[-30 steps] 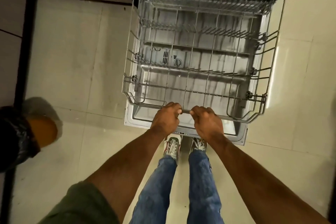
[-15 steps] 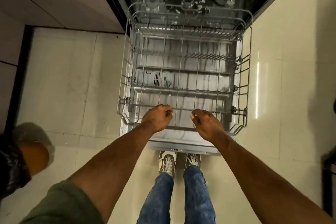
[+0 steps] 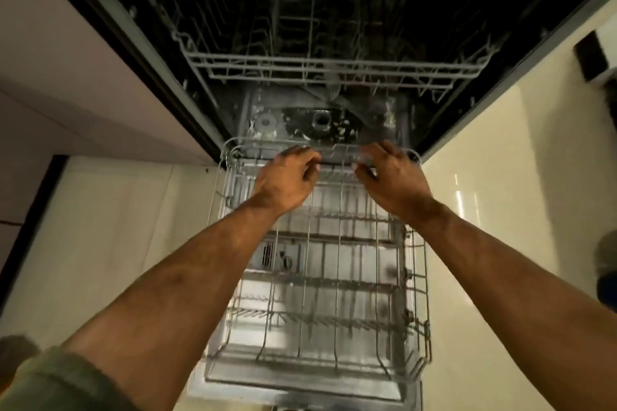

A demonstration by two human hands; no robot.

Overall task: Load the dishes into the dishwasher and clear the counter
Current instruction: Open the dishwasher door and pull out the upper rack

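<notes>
The dishwasher stands open, its door (image 3: pixel 300 390) folded down flat. An empty grey wire lower rack (image 3: pixel 334 280) is pulled out over that door. The upper rack (image 3: pixel 334 72) sits inside the dark tub, and I make out no dishes in it. My left hand (image 3: pixel 287 178) and my right hand (image 3: pixel 392 178) are stretched forward side by side, level with the lower rack's far rim. Both have loosely curled fingers and hold nothing. Whether they touch the wire I cannot tell. No dishes and no counter are in view.
A pale cabinet front (image 3: pixel 83 83) flanks the dishwasher on the left and another panel (image 3: pixel 500 130) on the right. Glossy tiled floor (image 3: pixel 110 243) lies on both sides of the door. A dark object (image 3: pixel 608 264) sits at the right edge, a grey one (image 3: pixel 15 352) at bottom left.
Both hands have let go of the lower rack's front rim and moved up and forward over the rack toward the tub. The view has tilted up, showing the upper rack.
</notes>
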